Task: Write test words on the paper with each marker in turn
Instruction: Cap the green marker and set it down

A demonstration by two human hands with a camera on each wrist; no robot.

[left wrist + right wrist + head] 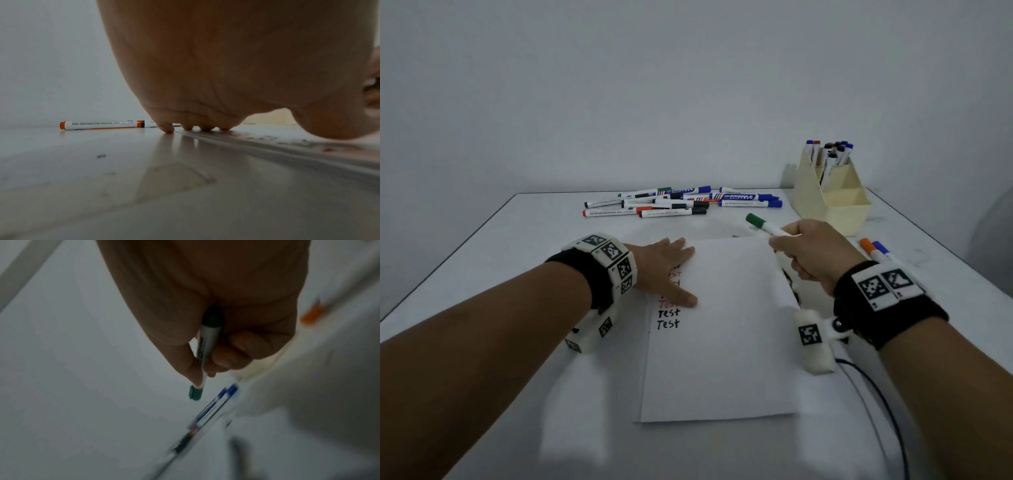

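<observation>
A white sheet of paper (pixel 722 325) lies on the table with a column of "Test" words in black and red down its left side. My left hand (pixel 667 270) lies flat on the paper's upper left corner, fingers straight, covering some of the words; its fingertips (pixel 168 129) touch the table and the paper (pixel 287 151). My right hand (pixel 811 253) hovers over the paper's upper right corner and grips a capped green marker (pixel 765 225), cap pointing up and left. In the blurred right wrist view the thumb and fingers pinch the green marker (pixel 205 353).
A pile of several markers (pixel 681 200) lies at the table's far side, among them an orange one (pixel 102 125). A cream organizer (pixel 828 195) with upright markers stands at the back right. An orange and a blue marker (pixel 876 251) lie right of my right hand. A black cable (pixel 876 394) trails near the front right.
</observation>
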